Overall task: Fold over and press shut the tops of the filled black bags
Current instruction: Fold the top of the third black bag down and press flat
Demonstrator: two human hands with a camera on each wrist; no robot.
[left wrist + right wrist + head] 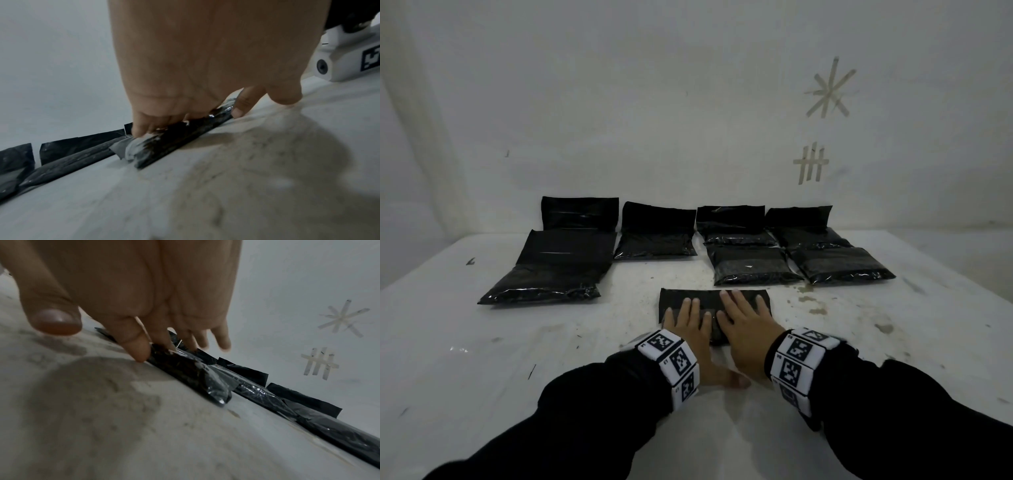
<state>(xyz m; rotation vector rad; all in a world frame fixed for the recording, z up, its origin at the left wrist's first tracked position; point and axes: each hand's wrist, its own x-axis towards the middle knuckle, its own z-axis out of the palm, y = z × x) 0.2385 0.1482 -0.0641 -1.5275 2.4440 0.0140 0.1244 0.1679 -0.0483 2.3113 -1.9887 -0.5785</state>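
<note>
Here we press both flat, open-fingered grips, left hand [690, 320] and right hand [744, 317], on the folded bag [714, 296] at the desk [482, 359] front; two bags [751, 265] behind look folded, four [654, 229] remain open.

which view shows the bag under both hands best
The head view: the bag shows whole, lying flat, with the left hand and right hand on it. Both wrist views catch only its near edge from low down.

Both hands [717, 325] apparently flat, fingers extended
</note>
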